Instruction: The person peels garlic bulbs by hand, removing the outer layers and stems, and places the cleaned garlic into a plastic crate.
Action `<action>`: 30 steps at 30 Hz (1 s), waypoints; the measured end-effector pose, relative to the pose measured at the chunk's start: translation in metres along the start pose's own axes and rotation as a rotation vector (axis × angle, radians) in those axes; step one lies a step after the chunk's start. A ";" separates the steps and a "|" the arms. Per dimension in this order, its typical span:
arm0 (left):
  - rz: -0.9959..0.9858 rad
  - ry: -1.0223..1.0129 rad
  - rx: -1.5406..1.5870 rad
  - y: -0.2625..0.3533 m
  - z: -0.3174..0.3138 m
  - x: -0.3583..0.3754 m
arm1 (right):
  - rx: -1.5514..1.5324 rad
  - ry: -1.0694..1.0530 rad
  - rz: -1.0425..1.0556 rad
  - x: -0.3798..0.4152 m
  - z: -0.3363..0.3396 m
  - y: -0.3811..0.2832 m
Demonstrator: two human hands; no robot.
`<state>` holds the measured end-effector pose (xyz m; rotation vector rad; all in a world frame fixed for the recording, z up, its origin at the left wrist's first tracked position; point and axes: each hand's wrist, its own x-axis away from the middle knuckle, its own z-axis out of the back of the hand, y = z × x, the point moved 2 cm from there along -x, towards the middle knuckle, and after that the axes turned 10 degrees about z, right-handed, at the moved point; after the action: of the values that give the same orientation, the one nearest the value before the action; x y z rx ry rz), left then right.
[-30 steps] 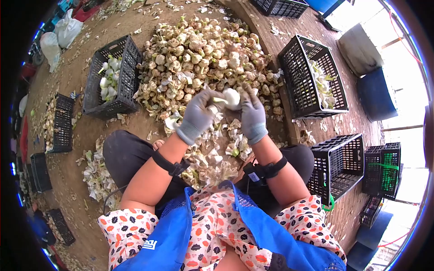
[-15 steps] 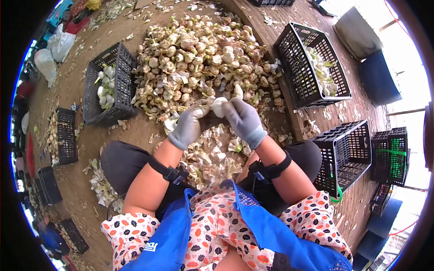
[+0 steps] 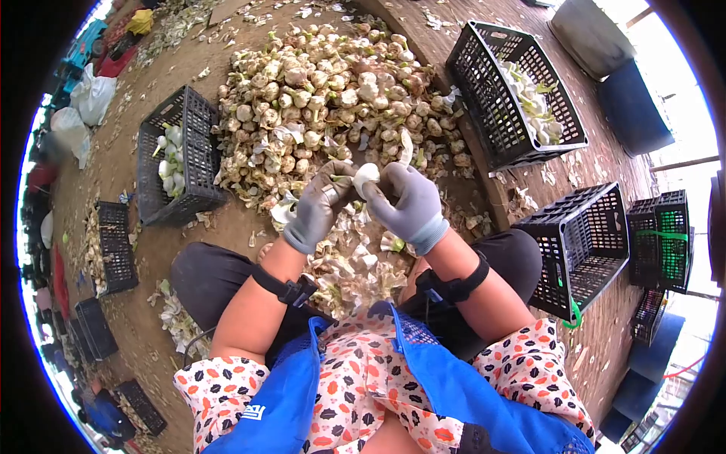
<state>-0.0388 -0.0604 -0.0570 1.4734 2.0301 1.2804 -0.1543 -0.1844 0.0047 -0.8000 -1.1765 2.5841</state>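
Between my gloved hands is a white, peeled-looking garlic bulb, held over the near edge of a big heap of unpeeled garlic. My left hand is closed around the bulb's stem side, fingers curled. From the other side my right hand grips the bulb, its thumb pressed against it and its fingers bent. A pale strip of garlic skin stands just above the right fingers. Loose garlic skins cover the ground below both hands, between my legs.
To the left stands a black crate with white garlic bulbs. At the upper right another crate holds pale peeled garlic or skins. A further black crate lies by my right knee. White sacks sit at the far left.
The right hand has turned, its thumb now laid along the bulb and fingers curled back. More of the bulb's white side shows. The whole view has shifted slightly.
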 end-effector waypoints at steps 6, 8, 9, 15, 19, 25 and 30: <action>-0.177 -0.043 -0.230 0.006 0.005 -0.001 | 0.115 -0.031 0.124 0.006 0.001 0.007; 0.042 -0.076 0.057 0.004 0.002 0.001 | -0.532 -0.033 -0.311 0.007 -0.005 0.016; 0.067 -0.138 0.254 0.006 -0.002 0.004 | -0.896 0.029 -0.407 0.006 -0.003 0.016; 0.190 -0.453 0.618 0.007 0.002 0.005 | -1.076 -0.020 -0.417 -0.004 0.003 0.019; 0.162 -0.363 0.606 0.005 0.006 0.003 | -1.091 -0.076 -0.360 0.000 -0.010 0.015; 0.034 -0.129 0.194 0.010 -0.001 0.001 | -0.940 0.033 -0.197 0.005 -0.014 0.017; -0.044 -0.034 0.121 0.013 -0.008 0.002 | -0.435 0.118 0.093 0.003 -0.009 0.019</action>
<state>-0.0374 -0.0618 -0.0423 1.4825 2.1388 1.1263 -0.1512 -0.1900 -0.0151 -1.0957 -1.7277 2.3356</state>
